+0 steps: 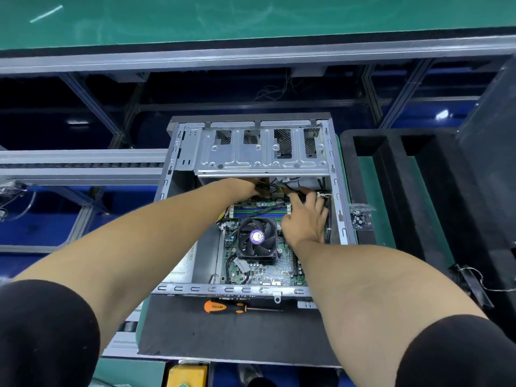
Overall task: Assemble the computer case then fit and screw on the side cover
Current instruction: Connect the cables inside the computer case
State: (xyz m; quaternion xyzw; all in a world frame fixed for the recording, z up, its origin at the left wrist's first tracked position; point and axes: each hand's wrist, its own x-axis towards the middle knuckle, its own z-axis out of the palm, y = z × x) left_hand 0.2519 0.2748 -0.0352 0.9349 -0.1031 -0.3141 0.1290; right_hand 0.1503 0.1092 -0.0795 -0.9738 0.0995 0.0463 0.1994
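Head view shows us mid-assembly: the computer case (251, 208) lies open, both hands inside beyond the CPU fan (257, 238). Our left hand (245, 185) pinches a cable bundle (275, 189); right hand (305, 219) fingers reach there, grip unclear. Side cover unseen; screwdriver (237, 306) waits nearside.
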